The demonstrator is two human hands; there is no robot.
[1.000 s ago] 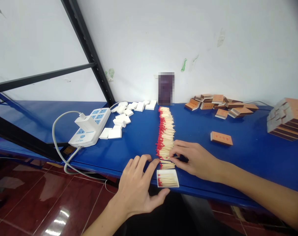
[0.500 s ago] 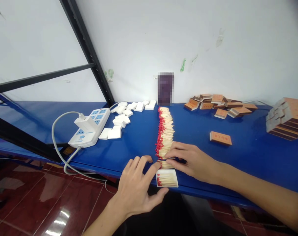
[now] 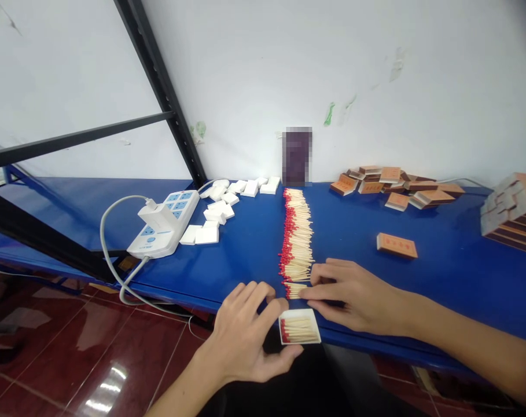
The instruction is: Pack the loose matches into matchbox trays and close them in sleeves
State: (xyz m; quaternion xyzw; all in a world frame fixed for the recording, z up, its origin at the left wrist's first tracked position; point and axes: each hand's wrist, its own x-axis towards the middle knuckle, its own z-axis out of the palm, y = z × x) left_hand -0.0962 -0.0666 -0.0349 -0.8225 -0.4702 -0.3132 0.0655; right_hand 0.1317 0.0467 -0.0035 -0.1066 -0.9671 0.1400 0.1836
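Observation:
My left hand (image 3: 247, 333) grips a white matchbox tray (image 3: 318, 333) between thumb and index finger at the table's front edge. Red-headed matches (image 3: 300, 330) lie side by side in this tray. Just beyond it, a small bunch of matches (image 3: 294, 291) lies on the blue table, heads to the left. My right hand (image 3: 349, 292) has its bent fingers closed at the bare stick ends of that bunch. A long row of matches (image 3: 301, 231) runs from there back toward the wall, its heads also on the left.
White matchbox trays (image 3: 207, 234) lie scattered at left, beside a power strip (image 3: 158, 237) with a plugged-in adapter and cable. Orange matchbox sleeves (image 3: 390, 175) are heaped at back right; one sleeve (image 3: 397, 245) lies nearer. A stacked block of matchboxes (image 3: 512, 211) stands far right.
The tray in my left hand has moved toward me and slightly away from the matches. My right fingers have drawn back toward the stick ends, showing more of the small bunch.

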